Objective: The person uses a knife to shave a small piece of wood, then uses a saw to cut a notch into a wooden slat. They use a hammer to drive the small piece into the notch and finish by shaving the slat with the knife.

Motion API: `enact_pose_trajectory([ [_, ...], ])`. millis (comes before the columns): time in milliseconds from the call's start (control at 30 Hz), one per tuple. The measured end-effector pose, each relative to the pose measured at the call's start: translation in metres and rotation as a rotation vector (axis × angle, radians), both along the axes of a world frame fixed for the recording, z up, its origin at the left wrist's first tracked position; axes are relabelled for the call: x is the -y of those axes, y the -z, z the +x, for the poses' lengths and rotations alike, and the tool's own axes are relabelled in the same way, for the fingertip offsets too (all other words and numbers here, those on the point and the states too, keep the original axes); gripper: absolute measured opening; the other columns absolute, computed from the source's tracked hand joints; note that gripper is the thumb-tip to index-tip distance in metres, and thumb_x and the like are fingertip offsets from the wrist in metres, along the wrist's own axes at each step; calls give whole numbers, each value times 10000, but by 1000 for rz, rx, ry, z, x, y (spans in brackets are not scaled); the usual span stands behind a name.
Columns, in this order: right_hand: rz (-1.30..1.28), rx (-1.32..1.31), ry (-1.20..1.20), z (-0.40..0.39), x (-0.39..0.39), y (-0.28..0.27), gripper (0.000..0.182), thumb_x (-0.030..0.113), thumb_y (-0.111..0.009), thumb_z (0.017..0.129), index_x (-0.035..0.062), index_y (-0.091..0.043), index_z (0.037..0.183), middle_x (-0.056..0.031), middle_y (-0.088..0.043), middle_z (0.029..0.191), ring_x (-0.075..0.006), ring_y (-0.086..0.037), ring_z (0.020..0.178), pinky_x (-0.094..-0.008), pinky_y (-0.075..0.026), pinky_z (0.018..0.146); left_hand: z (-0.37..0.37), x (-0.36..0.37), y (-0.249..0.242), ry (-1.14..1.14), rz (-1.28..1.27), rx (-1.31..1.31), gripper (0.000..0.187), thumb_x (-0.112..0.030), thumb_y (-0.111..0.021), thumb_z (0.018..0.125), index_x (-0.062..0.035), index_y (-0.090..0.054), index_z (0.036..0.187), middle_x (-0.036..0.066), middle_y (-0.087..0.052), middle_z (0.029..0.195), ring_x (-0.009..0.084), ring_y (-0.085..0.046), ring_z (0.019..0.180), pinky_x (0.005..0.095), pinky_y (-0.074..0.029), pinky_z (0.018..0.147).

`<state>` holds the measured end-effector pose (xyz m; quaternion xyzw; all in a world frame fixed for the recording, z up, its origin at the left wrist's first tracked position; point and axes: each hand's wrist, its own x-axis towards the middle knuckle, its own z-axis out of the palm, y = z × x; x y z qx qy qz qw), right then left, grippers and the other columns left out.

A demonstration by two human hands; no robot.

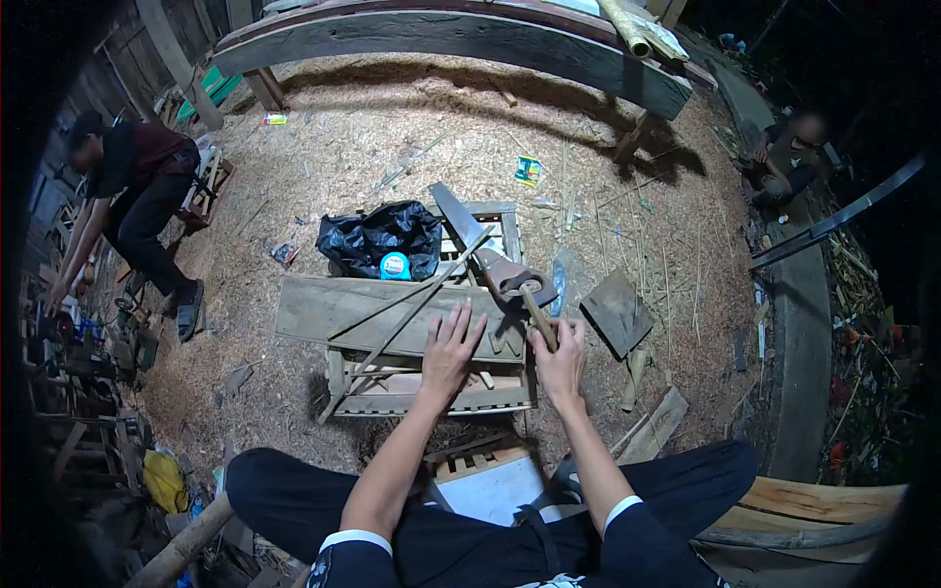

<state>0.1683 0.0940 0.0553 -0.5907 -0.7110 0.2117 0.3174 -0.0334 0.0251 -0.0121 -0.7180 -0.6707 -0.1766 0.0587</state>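
My left hand [454, 351] lies flat with fingers spread at the front edge of a weathered plank [377, 306]. Closed around a short wooden stick [538, 319] is my right hand [560, 361], just off the plank's right end. The stick's far tip overlaps the handle of a handsaw [475, 235], whose blade points away to the upper left. Two thin wood strips [404, 323] cross the plank diagonally beside my left hand. Under the plank stands a slatted wooden crate [431, 400]. A black plastic bag [382, 235] with a round turquoise-lidded container [394, 266] sits behind it.
A square wood block [617, 314] lies on the shavings-covered ground to the right. A long timber bench [461, 49] spans the back. One person [137, 196] bends over at the left; another person [789, 162] sits at the far right. A curved metal bar [843, 220] juts in there.
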Motion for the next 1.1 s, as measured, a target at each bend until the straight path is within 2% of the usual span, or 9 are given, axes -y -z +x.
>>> enact_pose_trajectory([
  [167,156,-34,7,-2,-50,35,303,284,-780,908,37,-668,1043,-211,-603,1210,-393,-647,1008,-493,-510,849,2,1,17,35,47,-19,593,-148,-568,919,-191,-534,1509,105,-468,1603,258,-418,1501,552,-268,1227],
  [300,-86,-159,19,-12,-62,22,319,277,-828,874,12,-695,993,-170,-688,919,-349,-681,871,-441,-509,785,2,3,11,64,60,16,529,-171,-579,916,-202,-597,1444,67,-536,1547,230,-448,1481,604,-247,1239],
  [333,-143,-182,17,-12,-61,12,316,261,-820,875,-4,-673,964,-171,-690,915,-344,-674,878,-425,-504,776,1,4,9,62,56,14,529,-171,-579,916,-202,-597,1444,67,-536,1547,230,-448,1481,604,-247,1239],
  [700,-111,-258,27,-4,-74,25,325,206,-831,856,-13,-678,1041,-174,-694,959,-369,-671,915,-440,-508,828,32,-6,0,74,9,102,511,-124,-603,892,-167,-625,1400,59,-525,1555,231,-436,1485,705,-211,1221],
  [833,-42,-176,-12,2,-72,33,327,231,-815,877,-12,-678,1048,-185,-691,1025,-382,-663,983,-453,-499,875,25,-5,-5,137,-10,256,617,-54,-665,832,-141,-595,1439,123,-468,1592,301,-381,1517,657,-170,1252],
  [967,-79,-208,-22,1,-72,31,327,248,-807,888,-2,-687,1063,-192,-682,1051,-383,-660,1007,-463,-499,887,2,12,-33,185,-94,345,694,-234,-749,829,-146,-559,1491,151,-392,1641,362,-293,1553,628,-131,1261],
  [1000,-63,-207,-41,0,-71,32,327,254,-803,892,3,-692,1068,-200,-676,1086,-387,-658,1013,-469,-499,892,-2,15,-31,161,-59,292,737,-357,-750,849,-124,-527,1511,191,-357,1654,395,-264,1559,626,-123,1263],
  [1033,-64,-214,-40,-2,-69,32,327,254,-803,892,3,-692,1068,-200,-676,1086,-387,-658,1013,-469,-499,892,-5,16,-30,161,-60,285,737,-357,-750,849,-124,-527,1511,191,-357,1654,395,-264,1559,626,-123,1263],
  [1100,135,-141,-12,-5,-61,25,343,284,-795,902,15,-696,1091,-211,-644,1172,-399,-652,1012,-478,-500,891,-8,18,-27,-92,-27,270,709,-365,-721,897,-127,-505,1528,216,-326,1661,410,-238,1564,639,-122,1257],
])
